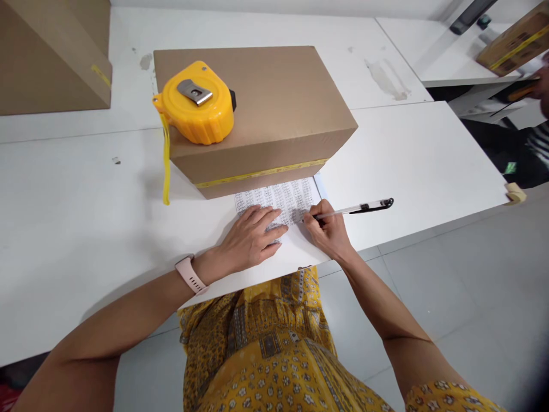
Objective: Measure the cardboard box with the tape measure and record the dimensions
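My right hand (327,230) is closed around a pen (355,208) with a clear barrel and black cap end, its tip down at a sheet of paper (295,197). Columns of small dark writing or print cover the sheet, and its far part is hidden under or behind a brown cardboard box (274,97). My left hand (255,237) lies flat on the paper with fingers stretched out. On top of the box, at its left end, rests a yellow tape measure (199,106) with a metal clip and a yellow strap hanging down.
Another large cardboard box (55,63) stands at the far left of the white table (77,206). At the upper right are a taped box (517,43) and part of another person's hand (542,83). The table's right edge ends above the tiled floor (467,274).
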Tool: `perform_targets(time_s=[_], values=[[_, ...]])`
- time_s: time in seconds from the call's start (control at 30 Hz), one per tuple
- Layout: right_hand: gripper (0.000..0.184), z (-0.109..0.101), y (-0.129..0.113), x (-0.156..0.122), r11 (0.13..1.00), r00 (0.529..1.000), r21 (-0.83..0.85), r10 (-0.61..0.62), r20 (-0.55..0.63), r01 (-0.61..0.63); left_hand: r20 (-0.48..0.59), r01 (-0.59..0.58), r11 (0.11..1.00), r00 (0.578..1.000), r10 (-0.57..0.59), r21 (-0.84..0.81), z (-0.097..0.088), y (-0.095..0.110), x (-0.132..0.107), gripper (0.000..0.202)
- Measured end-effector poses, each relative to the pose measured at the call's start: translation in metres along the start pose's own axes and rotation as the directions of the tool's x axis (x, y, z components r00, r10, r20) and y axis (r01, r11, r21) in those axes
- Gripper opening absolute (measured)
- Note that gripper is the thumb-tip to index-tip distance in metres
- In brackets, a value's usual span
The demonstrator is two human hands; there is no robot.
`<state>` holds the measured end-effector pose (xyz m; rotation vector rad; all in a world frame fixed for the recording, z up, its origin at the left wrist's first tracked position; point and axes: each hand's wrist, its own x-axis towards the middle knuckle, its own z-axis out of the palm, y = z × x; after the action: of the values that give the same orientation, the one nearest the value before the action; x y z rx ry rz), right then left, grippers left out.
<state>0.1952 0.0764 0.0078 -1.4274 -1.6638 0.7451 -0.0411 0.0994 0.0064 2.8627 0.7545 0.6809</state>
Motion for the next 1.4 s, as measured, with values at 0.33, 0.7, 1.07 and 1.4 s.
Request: perform_targets(time_s=[0.33, 0.7, 1.07, 1.4], values=[[0.022, 0.0, 0.0, 0.001, 1.0, 1.0, -0.017, -0.027, -0.014, 0.026, 0.002, -0.003, 1.0, 1.0, 0.003, 0.003, -0.002, 0.0, 0.001, 0.031], [0.016, -0.006, 0.009, 0.001, 0.998, 0.956, -0.051, 0.006, -0.292, -0.022, 0.003, -0.005, 1.0, 1.0, 0.005, -0.017, -0.002, -0.001, 0.0, 0.029], [0.041, -0.065, 0.062, 0.021, 0.741, 0.98, -0.666, -0.182, -0.081, 0.083, -0.212, 0.006, 1.0, 0.977, -0.006, 0.0, -0.021, 0.008, 0.005, 0.02], [0.041, -0.056, 0.078, 0.022, 0.736, 0.916, -0.671, -0.326, -0.232, 0.092, -0.575, 0.543, 0.839, 0.674, -0.464, -0.04, -0.132, -0.043, 0.046, 0.067]])
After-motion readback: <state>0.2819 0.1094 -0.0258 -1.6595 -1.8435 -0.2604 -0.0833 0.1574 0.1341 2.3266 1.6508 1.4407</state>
